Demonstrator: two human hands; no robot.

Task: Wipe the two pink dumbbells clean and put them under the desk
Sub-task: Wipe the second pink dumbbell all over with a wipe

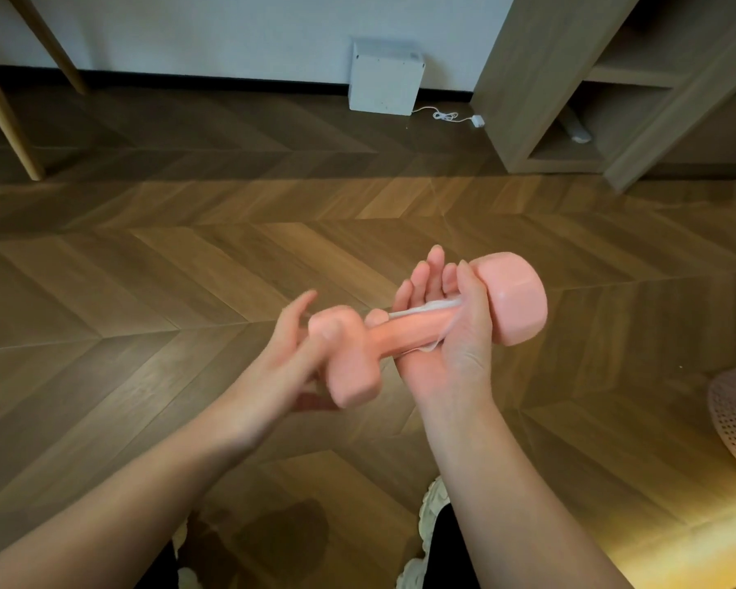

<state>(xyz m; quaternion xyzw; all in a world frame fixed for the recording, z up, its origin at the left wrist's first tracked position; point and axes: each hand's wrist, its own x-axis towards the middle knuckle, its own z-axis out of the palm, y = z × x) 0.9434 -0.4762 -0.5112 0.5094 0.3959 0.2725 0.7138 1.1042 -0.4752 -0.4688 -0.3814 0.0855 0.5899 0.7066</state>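
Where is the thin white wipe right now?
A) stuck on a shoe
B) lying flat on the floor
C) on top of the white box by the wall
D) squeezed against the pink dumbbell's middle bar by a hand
D: the white wipe lies between the right hand and the handle of the pink dumbbell, with the thumb over it.

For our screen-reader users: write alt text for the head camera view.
Two bare hands hold a pink dumbbell above a wooden floor: the left hand grips the near end, the right hand holds a white wipe around its bar. A white box stands by the far wall.
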